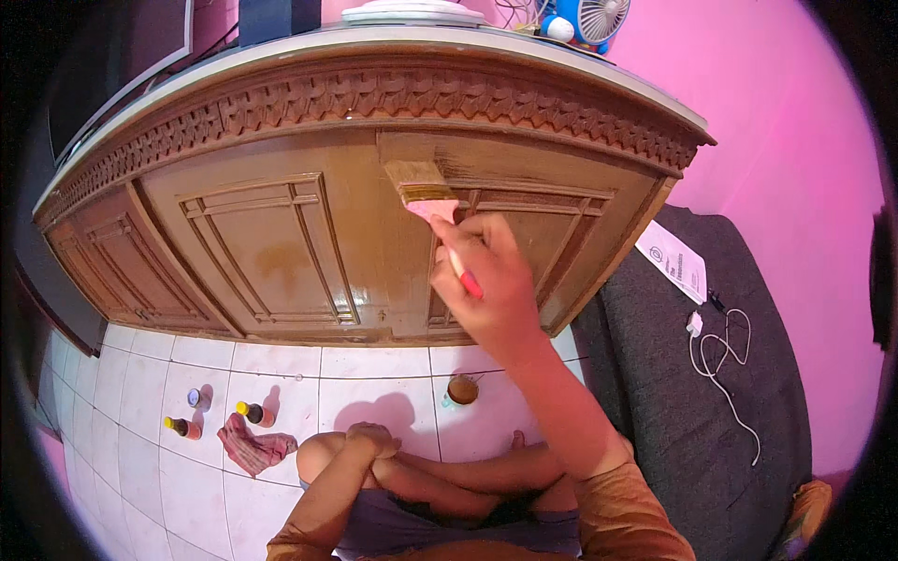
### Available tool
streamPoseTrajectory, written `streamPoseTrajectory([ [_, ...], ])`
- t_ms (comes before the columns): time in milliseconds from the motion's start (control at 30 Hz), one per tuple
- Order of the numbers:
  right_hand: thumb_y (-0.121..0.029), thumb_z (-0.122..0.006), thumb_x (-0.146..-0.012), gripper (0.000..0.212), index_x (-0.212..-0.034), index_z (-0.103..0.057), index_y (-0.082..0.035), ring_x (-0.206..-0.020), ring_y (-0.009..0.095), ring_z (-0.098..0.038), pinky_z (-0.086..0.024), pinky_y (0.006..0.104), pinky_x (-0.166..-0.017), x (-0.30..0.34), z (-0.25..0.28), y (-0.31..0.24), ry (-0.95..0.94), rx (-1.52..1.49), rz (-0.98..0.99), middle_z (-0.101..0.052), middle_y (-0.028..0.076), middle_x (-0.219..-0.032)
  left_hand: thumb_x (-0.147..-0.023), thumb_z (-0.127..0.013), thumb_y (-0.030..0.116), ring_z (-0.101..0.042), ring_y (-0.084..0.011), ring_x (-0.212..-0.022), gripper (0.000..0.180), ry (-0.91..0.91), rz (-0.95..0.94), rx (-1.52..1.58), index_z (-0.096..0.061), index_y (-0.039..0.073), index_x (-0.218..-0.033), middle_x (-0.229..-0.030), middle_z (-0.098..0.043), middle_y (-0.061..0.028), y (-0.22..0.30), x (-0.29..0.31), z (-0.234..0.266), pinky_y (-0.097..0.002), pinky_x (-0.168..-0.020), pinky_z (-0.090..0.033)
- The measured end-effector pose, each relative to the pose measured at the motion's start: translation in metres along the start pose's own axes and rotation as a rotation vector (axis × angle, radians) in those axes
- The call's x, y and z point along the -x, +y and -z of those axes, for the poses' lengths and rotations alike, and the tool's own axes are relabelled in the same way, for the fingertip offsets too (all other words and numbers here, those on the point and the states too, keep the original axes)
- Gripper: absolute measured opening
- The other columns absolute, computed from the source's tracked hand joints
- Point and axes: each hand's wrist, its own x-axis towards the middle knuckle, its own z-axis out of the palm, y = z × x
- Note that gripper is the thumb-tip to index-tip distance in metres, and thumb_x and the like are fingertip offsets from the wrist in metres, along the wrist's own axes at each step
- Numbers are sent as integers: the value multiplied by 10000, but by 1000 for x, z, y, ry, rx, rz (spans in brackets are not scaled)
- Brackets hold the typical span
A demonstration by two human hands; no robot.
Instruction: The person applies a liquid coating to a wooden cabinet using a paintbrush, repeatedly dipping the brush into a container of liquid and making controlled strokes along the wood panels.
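My right hand (486, 276) is closed round the slim handle of a flat paintbrush (430, 196). The brush has a pink and white handle with a red end. Its wide pale bristles touch the upper left part of a door on a brown wooden cabinet (168, 220); the surface around them looks wet and streaky. My left hand (372, 439) rests on my bent knee, its fingers loosely curled and nothing visible in them. In front of my crossed legs, a small clear cup of brown liquid (461, 390) stands on the floor.
On the white tiles at left are two yellow-capped bottles (254, 412), a small round container (195, 398) and a crumpled pink cloth (254, 447). A dark grey cushioned seat (645, 393) at right bears papers (675, 262) and a white charger cable (720, 374). A fan (599, 19) stands atop the cabinet.
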Motion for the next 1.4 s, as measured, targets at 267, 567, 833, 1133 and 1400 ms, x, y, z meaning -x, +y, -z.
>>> streamPoseTrajectory([
  [267,4,-656,-810,318,-1113,-722,-68,-747,243,-600,-512,325,-696,-1,61,22,100,246,-229,-577,120,-896,-1001,-337,562,-484,-271,-1376,650,32,-65,35,-597,96,-1373,-1451,-556,-91,1,-5,-3,-407,-1136,-372],
  [567,-125,-682,-797,371,-1168,-693,-128,-847,317,-631,-543,435,-753,-9,12,11,-28,220,-58,-575,113,-995,-1006,-345,532,-497,-225,-1367,612,23,-60,9,-604,114,-1370,-1448,-563,-65,4,1,4,-374,-1128,-373],
  [833,-25,-611,-811,355,-1121,-761,-110,-769,286,-582,-491,340,-743,-1,114,55,149,395,-289,-562,120,-850,-1001,-350,550,-513,-251,-1352,639,0,-33,22,-607,90,-1362,-1426,-579,-95,1,4,3,-371,-1140,-359],
  [1133,-44,-616,-814,303,-1093,-730,-79,-844,300,-647,-531,402,-764,1,103,52,203,477,-359,-618,133,-969,-1006,-340,538,-488,-249,-1376,651,-20,-43,8,-590,60,-1370,-1444,-562,-100,-7,-7,-5,-374,-1148,-348],
  [1400,-109,-663,-817,316,-1132,-683,-78,-941,331,-625,-526,431,-829,-2,25,11,28,78,-216,-573,125,-1033,-983,-385,598,-545,-337,-1307,679,52,-31,46,-656,51,-1280,-1354,-616,-171,-5,-7,-5,-451,-1094,-417],
])
